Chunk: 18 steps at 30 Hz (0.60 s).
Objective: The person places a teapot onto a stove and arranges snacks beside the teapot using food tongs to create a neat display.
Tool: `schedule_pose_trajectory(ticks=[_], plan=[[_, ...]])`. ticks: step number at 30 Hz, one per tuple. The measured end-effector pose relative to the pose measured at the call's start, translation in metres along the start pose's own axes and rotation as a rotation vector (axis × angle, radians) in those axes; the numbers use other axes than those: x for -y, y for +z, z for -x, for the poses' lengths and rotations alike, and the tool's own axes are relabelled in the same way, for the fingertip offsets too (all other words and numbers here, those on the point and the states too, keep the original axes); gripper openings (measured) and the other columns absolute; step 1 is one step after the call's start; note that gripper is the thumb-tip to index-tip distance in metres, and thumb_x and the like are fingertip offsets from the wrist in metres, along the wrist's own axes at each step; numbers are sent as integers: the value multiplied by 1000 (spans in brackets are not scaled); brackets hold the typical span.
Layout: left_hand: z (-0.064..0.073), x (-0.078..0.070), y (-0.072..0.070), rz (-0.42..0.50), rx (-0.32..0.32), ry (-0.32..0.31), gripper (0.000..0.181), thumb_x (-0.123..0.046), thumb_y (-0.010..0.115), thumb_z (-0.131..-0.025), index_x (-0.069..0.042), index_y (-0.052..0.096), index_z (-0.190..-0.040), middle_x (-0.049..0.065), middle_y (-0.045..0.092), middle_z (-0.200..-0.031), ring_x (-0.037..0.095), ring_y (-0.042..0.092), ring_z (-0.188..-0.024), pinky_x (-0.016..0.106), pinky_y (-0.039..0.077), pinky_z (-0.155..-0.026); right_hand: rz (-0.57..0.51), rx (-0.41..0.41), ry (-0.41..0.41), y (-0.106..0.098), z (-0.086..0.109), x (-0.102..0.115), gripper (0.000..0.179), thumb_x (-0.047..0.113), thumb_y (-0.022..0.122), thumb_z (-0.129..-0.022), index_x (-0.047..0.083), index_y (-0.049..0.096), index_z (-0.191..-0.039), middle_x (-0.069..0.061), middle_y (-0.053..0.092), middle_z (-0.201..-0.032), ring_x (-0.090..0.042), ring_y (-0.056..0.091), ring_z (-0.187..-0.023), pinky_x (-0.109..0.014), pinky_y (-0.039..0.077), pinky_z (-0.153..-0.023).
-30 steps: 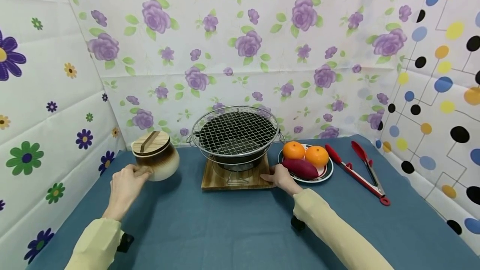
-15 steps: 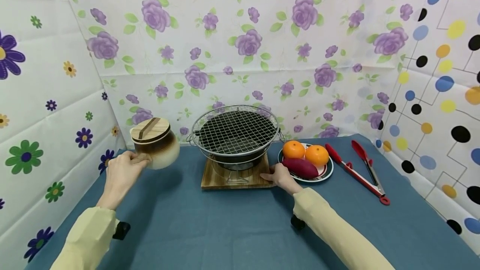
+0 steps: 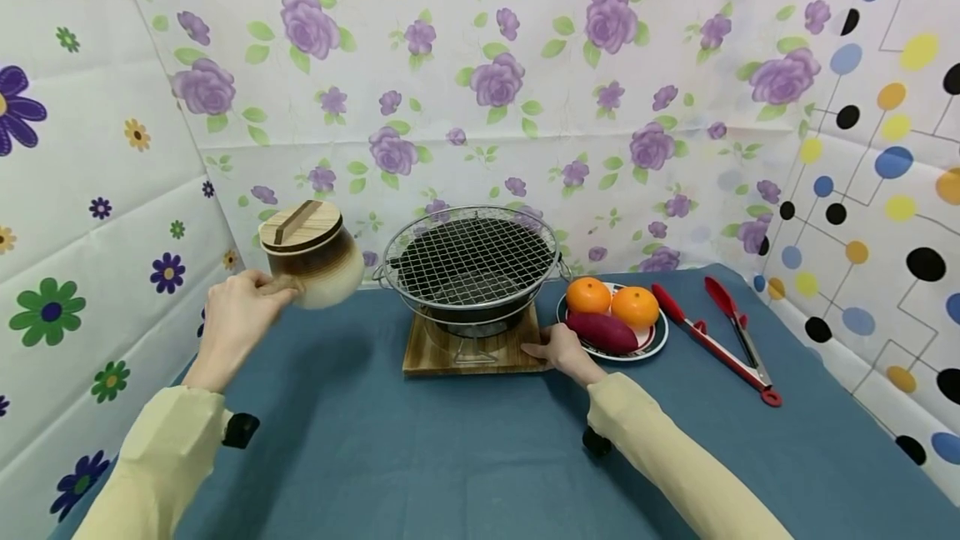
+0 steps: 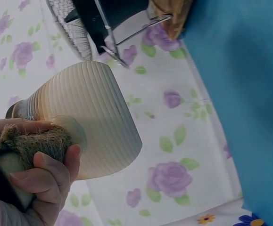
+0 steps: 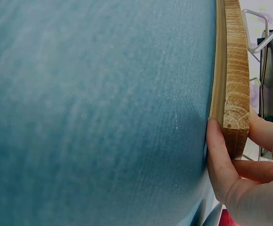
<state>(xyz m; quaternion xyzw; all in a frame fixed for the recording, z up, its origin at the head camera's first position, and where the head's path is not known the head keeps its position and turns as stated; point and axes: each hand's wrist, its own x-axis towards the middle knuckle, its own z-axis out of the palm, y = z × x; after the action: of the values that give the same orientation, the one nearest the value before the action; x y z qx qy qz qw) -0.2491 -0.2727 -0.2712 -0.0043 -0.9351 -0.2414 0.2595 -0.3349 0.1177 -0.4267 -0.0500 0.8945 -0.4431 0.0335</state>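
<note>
My left hand (image 3: 238,315) grips the rope-wrapped side handle (image 4: 37,143) of a ribbed ceramic pot (image 3: 330,269), brown at the neck and cream below. A round wooden lid (image 3: 302,226) with a dark crossbar covers the pot, which is held up above the table at the left. My right hand (image 3: 564,352) holds the right front corner of a wooden board (image 3: 450,363), thumb on one face and fingers at the other in the right wrist view. On the board stands a round dark grill (image 3: 480,315) topped by a wire mesh rack (image 3: 474,261).
A patterned plate (image 3: 652,350) with two oranges (image 3: 635,307) and a purple sweet potato (image 3: 602,332) sits right beside the right hand. Red-handled tongs (image 3: 723,357) lie further right. Floral cloth walls close in the blue table (image 3: 450,457) behind and at the sides.
My left hand has raised the lidded pot, and its shadow has drifted away from it on the tablecloth. The right hand stays on the board's corner.
</note>
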Motion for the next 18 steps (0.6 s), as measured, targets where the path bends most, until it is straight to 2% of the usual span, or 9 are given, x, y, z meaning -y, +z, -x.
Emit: schedule_pose_trajectory(ticks=[3, 9, 18], plan=[[-4, -5, -5, 4, 0, 10, 35, -33, 64, -83, 1, 63, -76, 1, 53, -52, 23, 49, -53, 34, 36, -45, -2, -2, -6, 0, 1, 0, 22, 18, 69, -82, 2, 59, -70, -2, 49, -55, -17, 56, -48, -26, 45, -46], [-11, -18, -11, 14, -40, 42, 31, -30, 65, -81, -1, 62, -70, 2, 51, -50, 26, 48, -55, 35, 35, -48, -28, -2, -10, 1, 2, 0, 20, 15, 69, -82, 0, 59, -74, -4, 50, -57, -17, 56, -49, -29, 48, -50], [-18, -35, -13, 42, -17, 42, 31, -32, 65, -80, -1, 63, -74, 3, 55, -56, 24, 50, -56, 34, 37, -48, -3, -9, -9, 1, 1, 0, 20, 17, 69, -82, -1, 61, -76, -3, 51, -58, -17, 56, -49, -29, 47, -49]])
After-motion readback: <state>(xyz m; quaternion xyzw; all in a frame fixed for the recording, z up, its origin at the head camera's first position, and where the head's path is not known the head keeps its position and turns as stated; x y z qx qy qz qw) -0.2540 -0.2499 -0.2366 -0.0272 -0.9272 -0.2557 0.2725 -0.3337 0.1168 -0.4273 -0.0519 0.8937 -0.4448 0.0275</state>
